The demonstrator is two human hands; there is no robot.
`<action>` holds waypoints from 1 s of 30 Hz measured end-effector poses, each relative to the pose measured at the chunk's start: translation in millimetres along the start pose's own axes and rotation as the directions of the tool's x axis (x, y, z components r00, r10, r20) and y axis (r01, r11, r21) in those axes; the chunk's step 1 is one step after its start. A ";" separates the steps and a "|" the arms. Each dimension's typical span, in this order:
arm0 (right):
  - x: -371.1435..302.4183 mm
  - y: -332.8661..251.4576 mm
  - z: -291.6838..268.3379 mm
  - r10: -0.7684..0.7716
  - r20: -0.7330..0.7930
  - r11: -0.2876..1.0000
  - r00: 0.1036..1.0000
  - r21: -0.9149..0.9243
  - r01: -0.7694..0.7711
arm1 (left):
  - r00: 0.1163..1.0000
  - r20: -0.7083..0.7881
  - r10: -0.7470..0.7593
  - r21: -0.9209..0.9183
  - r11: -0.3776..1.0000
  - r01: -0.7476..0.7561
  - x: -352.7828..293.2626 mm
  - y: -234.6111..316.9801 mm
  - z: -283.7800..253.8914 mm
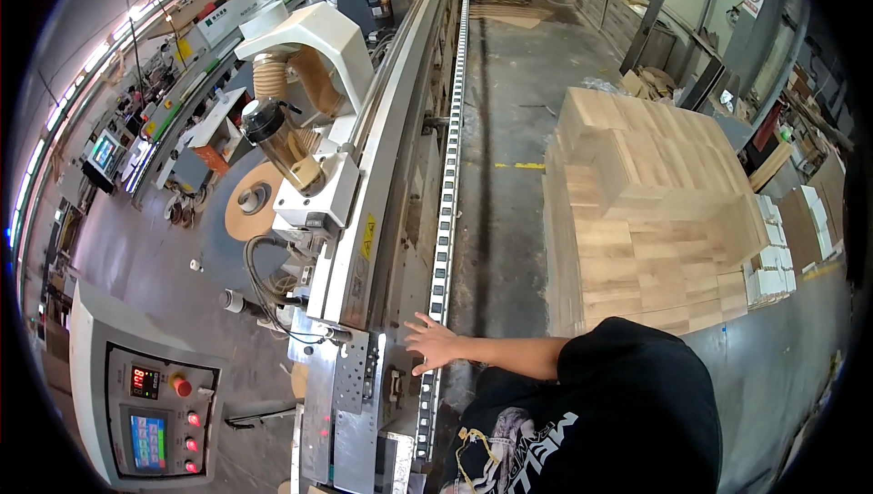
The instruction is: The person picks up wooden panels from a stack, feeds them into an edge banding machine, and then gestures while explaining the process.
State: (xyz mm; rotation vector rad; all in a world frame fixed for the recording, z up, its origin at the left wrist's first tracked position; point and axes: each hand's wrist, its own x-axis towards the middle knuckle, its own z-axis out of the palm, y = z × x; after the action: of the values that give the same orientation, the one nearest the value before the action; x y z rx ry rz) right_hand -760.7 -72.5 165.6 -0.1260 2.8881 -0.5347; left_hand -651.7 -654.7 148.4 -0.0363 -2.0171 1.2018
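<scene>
Machine: a long grey woodworking machine (382, 176) runs up the middle of the view, its chain feed track (446, 221) bare of any workpiece along the stretch that shows.
Stack: a big pile of cut wooden boards (646, 212) stands on the floor, well apart from the track across an aisle; judging by its height, most of the stock has yet to be fed.
Control panel: a grey box (155, 412) with a lit screen and red buttons sits at lower left, untouched.
Right hand: the hand (429, 344) reaches across the body with fingers spread flat, resting at the infeed end by the track and the metal plate (350, 385); the grip is wide and holds nothing.
Left hand: out of view.
Progress: by my reading, no board is loaded at this end, so a piece must be fetched from the stack.
</scene>
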 end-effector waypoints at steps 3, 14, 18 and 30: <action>-6.3 11.6 3.8 0.042 -0.007 0.999 0.999 -0.007 -0.042 | 0.997 -0.016 -0.081 -0.082 0.994 0.079 33.7 15.9 -9.9; 6.1 -12.9 28.7 0.271 -0.257 0.862 0.928 0.493 -0.116 | 0.957 0.211 0.200 -0.928 0.347 0.133 108.8 52.6 -38.3; 13.6 -64.6 45.8 0.607 -0.223 0.371 0.763 0.928 -0.025 | 0.917 0.186 0.353 -0.976 0.174 0.131 123.0 82.6 -27.1; 36.3 -113.3 44.4 0.241 0.296 -0.503 0.924 0.853 -0.141 | 0.873 0.266 0.408 -0.954 0.239 0.179 181.1 159.2 -37.7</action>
State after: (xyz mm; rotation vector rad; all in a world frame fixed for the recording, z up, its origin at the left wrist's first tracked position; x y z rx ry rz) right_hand -781.4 -197.6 159.5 0.7638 1.0230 -2.6675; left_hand -809.5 -468.6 145.7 -0.5904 -2.9593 -0.2974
